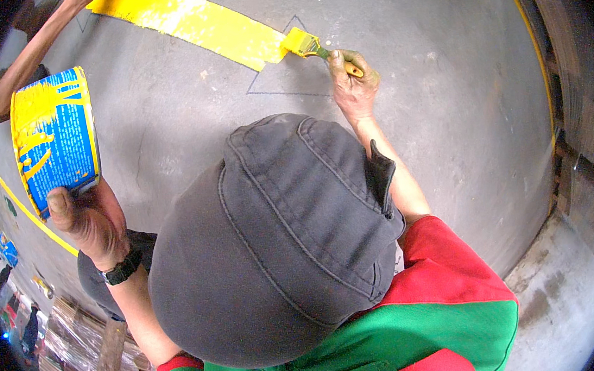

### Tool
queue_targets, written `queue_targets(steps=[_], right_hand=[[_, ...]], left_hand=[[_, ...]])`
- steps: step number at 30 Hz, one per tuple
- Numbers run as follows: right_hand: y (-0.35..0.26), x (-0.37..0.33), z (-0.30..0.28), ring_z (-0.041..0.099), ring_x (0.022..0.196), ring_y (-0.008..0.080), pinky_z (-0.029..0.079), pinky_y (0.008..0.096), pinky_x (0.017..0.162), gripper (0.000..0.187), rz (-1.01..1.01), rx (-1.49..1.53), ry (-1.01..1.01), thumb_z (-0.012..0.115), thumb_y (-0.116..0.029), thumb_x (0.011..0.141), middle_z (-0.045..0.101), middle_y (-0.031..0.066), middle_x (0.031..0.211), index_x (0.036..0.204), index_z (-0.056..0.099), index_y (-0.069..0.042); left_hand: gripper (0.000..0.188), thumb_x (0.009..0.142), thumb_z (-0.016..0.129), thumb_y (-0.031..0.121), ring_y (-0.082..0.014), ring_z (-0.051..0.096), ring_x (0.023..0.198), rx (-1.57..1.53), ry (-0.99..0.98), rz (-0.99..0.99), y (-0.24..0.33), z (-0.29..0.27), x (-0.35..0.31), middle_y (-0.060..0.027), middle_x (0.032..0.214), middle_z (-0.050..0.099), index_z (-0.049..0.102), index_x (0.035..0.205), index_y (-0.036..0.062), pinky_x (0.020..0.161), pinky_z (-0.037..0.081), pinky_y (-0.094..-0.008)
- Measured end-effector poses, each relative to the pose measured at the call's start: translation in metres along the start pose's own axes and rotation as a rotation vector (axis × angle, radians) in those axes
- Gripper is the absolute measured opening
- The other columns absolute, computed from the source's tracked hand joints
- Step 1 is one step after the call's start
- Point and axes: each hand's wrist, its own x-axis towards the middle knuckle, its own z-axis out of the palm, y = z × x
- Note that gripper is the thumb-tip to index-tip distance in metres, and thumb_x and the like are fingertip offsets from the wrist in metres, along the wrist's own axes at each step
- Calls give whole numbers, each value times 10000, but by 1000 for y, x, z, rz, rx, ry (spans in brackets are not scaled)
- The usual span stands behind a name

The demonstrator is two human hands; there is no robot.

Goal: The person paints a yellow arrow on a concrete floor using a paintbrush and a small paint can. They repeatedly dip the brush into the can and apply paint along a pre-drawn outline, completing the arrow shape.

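My left hand (94,221) grips a blue paint can (60,146) low on its side, thumb up against the wall. Yellow paint has run down the can, which is held off the floor. In my right hand (357,85) is a flat paintbrush (323,52), pinched by its handle. Its yellow-coated bristles touch the end of a wide, wet yellow painted stripe (205,27). Around that end, thin dark lines mark a triangular outline (282,92) on the grey concrete floor (440,123). The stripe runs away to the upper left.
A bent leg in dark grey trousers (267,244) fills the middle. Narrow yellow floor lines (529,31) run at right and left. Plastic-wrapped stacks (578,83) stand along the right; more wrapped material (78,346) is at lower left. A brown slender shape (35,56) crosses the upper left.
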Motion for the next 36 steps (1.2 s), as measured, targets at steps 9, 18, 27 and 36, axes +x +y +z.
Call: queue_targets(steps=[9,18,27,36], right_hand=[[7,6,2,589,647,99,476,275,592,201,-45,-37,17,722,-250,945,675,54,738,949,720,-49],[13,6,5,616,641,132,490,291,597,209,-96,-33,18,727,-259,935,677,71,736,907,718,-52],[18,-5,-1,592,608,142,477,300,577,197,-73,-102,-6,717,-252,938,658,78,714,920,713,-56],[4,-1,2,614,639,124,489,285,596,178,-99,-62,-1,722,-233,938,680,67,737,929,719,-55]], left_hand=[[789,800,817,404,-260,561,1255,43,20,6,2,-3,-2,-99,1388,563,461,1406,46,1150,384,-421],[788,812,807,396,-270,556,1266,25,30,-1,0,-10,-5,-109,1387,565,451,1416,36,1162,374,-428],[803,801,819,390,-272,558,1265,22,1,9,-3,-14,-5,-114,1384,564,445,1417,35,1166,374,-429],[802,787,834,377,-255,567,1252,16,-20,8,-4,-19,-6,-98,1382,570,455,1414,50,1129,408,-412]])
